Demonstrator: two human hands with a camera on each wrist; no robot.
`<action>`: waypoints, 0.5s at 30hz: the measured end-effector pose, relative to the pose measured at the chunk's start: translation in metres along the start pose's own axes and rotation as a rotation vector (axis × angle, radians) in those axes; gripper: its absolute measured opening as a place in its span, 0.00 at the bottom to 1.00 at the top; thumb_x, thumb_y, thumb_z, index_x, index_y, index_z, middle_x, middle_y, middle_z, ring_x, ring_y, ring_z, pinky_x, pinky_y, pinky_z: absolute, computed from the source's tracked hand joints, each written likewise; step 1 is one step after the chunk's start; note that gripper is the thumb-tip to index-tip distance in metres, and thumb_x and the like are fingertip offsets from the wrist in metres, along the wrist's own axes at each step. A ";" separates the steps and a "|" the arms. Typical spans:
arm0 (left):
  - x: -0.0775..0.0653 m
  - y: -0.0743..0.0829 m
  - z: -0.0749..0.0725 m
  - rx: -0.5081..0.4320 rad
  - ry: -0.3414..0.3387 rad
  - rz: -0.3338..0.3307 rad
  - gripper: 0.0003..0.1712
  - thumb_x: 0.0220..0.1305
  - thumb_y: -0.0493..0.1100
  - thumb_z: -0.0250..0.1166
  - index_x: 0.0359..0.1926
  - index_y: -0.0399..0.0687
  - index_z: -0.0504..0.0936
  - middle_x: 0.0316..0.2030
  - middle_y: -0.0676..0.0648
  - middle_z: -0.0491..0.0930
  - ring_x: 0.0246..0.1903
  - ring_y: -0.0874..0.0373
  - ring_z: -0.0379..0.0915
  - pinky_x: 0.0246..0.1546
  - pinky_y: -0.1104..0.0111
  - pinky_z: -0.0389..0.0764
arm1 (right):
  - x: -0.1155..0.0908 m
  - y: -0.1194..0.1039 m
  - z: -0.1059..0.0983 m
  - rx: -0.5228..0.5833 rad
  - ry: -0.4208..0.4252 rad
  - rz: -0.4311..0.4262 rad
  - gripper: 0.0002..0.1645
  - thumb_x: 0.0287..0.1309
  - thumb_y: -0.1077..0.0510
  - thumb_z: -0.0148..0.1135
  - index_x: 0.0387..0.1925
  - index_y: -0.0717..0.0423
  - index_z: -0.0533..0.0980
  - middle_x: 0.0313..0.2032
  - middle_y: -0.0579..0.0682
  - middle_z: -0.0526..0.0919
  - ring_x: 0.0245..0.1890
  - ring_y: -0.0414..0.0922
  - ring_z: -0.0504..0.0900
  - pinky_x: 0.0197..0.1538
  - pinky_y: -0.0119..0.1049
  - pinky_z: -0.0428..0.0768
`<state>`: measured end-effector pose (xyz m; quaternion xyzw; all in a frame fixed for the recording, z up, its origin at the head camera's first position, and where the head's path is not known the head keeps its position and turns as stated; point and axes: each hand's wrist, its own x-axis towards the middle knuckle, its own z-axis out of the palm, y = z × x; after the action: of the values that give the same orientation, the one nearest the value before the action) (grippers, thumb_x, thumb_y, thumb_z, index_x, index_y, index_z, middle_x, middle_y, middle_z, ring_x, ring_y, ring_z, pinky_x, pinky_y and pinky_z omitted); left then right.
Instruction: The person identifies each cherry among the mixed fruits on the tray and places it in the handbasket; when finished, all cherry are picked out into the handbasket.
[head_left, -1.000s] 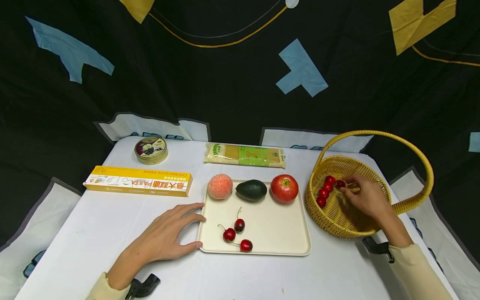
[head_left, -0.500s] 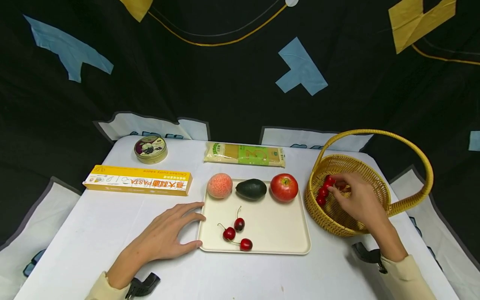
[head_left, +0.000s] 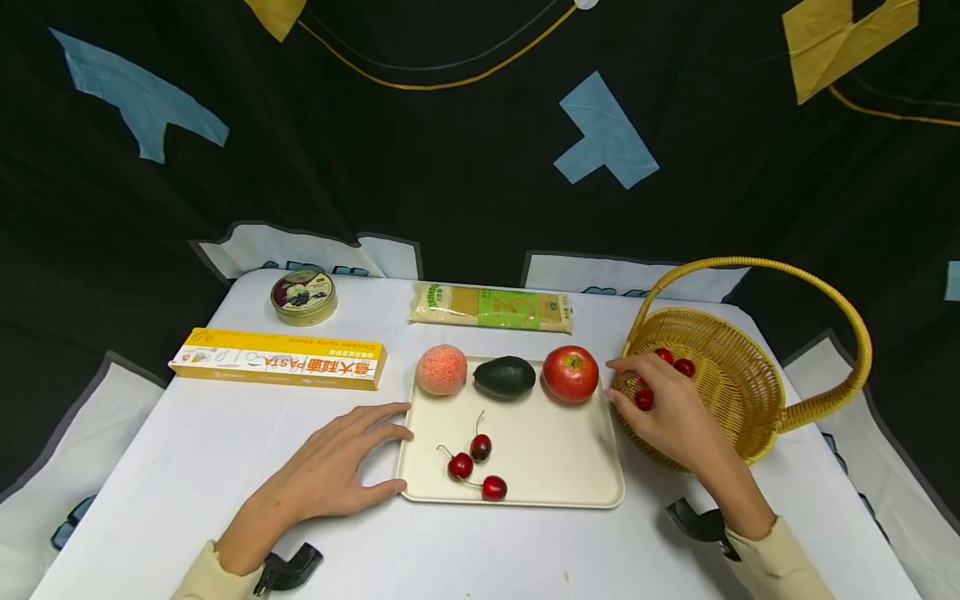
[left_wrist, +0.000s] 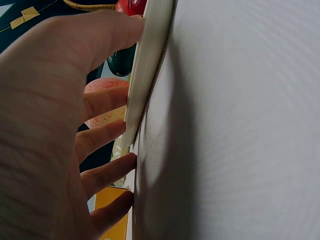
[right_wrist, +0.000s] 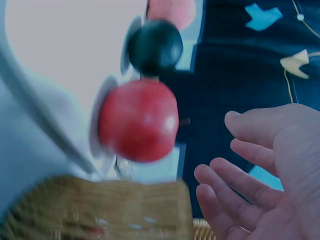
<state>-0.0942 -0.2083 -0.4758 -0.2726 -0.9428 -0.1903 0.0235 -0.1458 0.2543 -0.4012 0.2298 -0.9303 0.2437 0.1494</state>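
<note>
My left hand point(head_left: 330, 467) lies at the left edge of the cream tray point(head_left: 555, 467), its fingers spread and fingertips touching the rim. On the tray's back part sit a peach-like fruit point(head_left: 442, 370), an avocado point(head_left: 505, 377) and a red apple point(head_left: 571, 374). Three cherries with stems, one of them a front cherry point(head_left: 494, 488), lie nearer its front. My right hand point(head_left: 671, 408) hovers over the left rim of the wicker basket point(head_left: 738, 375), holding nothing, fingers loosely bent. Inside the basket, red cherries point(head_left: 684, 367) show; the hand partly hides them.
A yellow pasta box point(head_left: 277, 360) lies left of the tray, with a round tin point(head_left: 303, 297) behind it. A noodle packet point(head_left: 491, 308) lies behind the tray. The basket's tall handle point(head_left: 832, 308) arches up at the right.
My right hand has let go of a cherry inside the basket and moved left to the basket's rim, near the apple. The left hand and the tray have stayed in place.
</note>
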 end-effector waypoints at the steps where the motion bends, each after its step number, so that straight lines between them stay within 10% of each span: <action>1: 0.000 0.000 0.000 -0.001 0.000 -0.001 0.31 0.60 0.67 0.77 0.61 0.66 0.84 0.77 0.53 0.70 0.74 0.49 0.69 0.70 0.45 0.74 | 0.000 -0.002 0.003 0.008 -0.003 -0.019 0.25 0.57 0.62 0.82 0.56 0.58 0.83 0.48 0.54 0.87 0.42 0.50 0.86 0.42 0.52 0.90; 15: 0.001 0.000 0.001 0.004 0.006 0.003 0.31 0.60 0.67 0.77 0.61 0.66 0.84 0.77 0.54 0.70 0.74 0.50 0.69 0.70 0.45 0.74 | -0.004 -0.045 0.040 0.079 -0.117 -0.136 0.24 0.58 0.55 0.83 0.56 0.49 0.85 0.51 0.48 0.88 0.43 0.47 0.89 0.44 0.42 0.91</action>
<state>-0.0946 -0.2075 -0.4766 -0.2733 -0.9427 -0.1892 0.0273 -0.1267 0.1998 -0.4187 0.3122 -0.9093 0.2557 0.1018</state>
